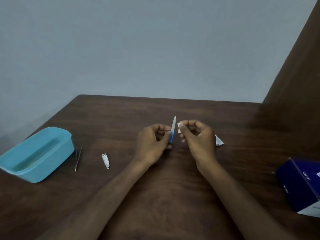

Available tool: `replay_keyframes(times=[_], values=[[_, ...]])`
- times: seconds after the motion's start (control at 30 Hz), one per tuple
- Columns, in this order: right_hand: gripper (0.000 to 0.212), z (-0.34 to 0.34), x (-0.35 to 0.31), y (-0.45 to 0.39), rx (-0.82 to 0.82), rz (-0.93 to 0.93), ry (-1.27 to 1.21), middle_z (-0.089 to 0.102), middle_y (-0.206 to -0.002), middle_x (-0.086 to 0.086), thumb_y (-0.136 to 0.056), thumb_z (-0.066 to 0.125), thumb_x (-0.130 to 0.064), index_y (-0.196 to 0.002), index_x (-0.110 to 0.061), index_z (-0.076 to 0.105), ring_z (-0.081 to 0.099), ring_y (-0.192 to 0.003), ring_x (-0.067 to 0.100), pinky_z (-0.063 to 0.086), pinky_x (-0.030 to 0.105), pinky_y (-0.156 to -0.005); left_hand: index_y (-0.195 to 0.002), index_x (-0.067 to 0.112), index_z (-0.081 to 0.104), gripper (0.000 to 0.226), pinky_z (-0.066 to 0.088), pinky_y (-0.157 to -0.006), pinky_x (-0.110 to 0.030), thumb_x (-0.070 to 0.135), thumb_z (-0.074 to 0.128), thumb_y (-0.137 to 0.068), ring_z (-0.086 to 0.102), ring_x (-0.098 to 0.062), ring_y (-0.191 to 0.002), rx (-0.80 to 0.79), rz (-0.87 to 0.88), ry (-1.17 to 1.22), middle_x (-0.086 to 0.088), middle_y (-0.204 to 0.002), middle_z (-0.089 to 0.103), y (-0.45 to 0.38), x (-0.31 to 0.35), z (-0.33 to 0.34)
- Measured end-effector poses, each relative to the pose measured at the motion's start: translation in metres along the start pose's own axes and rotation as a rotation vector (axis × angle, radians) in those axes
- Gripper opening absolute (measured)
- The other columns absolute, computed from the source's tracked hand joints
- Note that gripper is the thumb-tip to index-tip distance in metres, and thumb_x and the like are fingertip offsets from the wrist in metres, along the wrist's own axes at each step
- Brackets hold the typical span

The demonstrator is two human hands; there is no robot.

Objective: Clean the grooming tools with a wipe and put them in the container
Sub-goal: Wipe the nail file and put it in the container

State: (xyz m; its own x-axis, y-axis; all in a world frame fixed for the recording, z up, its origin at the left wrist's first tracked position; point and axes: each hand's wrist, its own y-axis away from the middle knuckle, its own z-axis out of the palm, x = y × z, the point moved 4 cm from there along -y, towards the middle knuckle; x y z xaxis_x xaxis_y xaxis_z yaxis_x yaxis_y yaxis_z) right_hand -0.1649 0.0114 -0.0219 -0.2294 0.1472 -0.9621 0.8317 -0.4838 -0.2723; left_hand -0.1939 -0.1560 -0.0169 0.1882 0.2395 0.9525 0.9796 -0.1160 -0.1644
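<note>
Upright between the two hands stands the nail file [173,126], its blue handle pinched by the curled fingers of the left hand [154,141], its pale blade pointing up and away from the person. Just right of the blade, apart from it by a sliver, the right hand [197,135] pinches a small white wipe [179,129] between thumb and forefinger; most of the wipe is hidden behind the fingers, so its shape is hard to make out. Behind the right hand a torn white sachet [219,141] lies on the table [173,187], half covered by the knuckles.

Left of the grip, well apart, a nail clipper [105,161] lies flat, and farther left a pair of tweezers [78,159], thin and faint against the dark wood. Just beyond the tweezers sits the blue container [37,154], open-topped; its inside is shadowed and no tool shows in it. Its near left corner is close to the table's left edge.

Far right, a dark blue box [301,186] is cut off by the frame edge. Bare wood lies between the forearms and on toward the far edge.
</note>
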Motion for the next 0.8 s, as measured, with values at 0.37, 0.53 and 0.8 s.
replay_keyframes(times=[0.37,0.53,0.8], values=[[0.007,-0.017,-0.020,-0.010,0.093,-0.360,0.319,0.076,-0.090,-0.009,-0.091,0.083,-0.013,-0.092,-0.019,0.079,0.073,-0.079,0.005,0.059,0.018,-0.070,-0.096,0.025,0.085,0.016,0.056,-0.067,-0.010,0.011,0.085,-0.088,0.074,0.003,-0.072,-0.007,0.063,-0.069,0.013,-0.080,0.080,-0.002,-0.004,0.001],[0.010,-0.009,-0.032,0.002,0.009,-0.580,0.433,0.073,-0.089,-0.006,-0.090,0.082,-0.006,-0.094,-0.014,0.081,0.069,-0.076,0.004,0.052,0.015,-0.073,-0.096,0.024,0.085,0.008,0.058,-0.065,-0.014,0.020,0.085,-0.090,0.075,0.000,-0.071,0.000,0.049,-0.059,0.012,-0.080,0.080,-0.002,-0.004,0.000],[0.009,-0.004,-0.025,0.002,-0.073,-0.620,0.513,0.073,-0.085,-0.004,-0.088,0.083,-0.005,-0.093,-0.013,0.082,0.064,-0.073,0.001,0.050,0.014,-0.072,-0.094,0.027,0.086,0.003,0.058,-0.065,-0.019,0.027,0.083,-0.093,0.076,-0.005,-0.069,0.011,0.041,-0.024,0.009,-0.076,0.080,0.000,-0.003,-0.003]])
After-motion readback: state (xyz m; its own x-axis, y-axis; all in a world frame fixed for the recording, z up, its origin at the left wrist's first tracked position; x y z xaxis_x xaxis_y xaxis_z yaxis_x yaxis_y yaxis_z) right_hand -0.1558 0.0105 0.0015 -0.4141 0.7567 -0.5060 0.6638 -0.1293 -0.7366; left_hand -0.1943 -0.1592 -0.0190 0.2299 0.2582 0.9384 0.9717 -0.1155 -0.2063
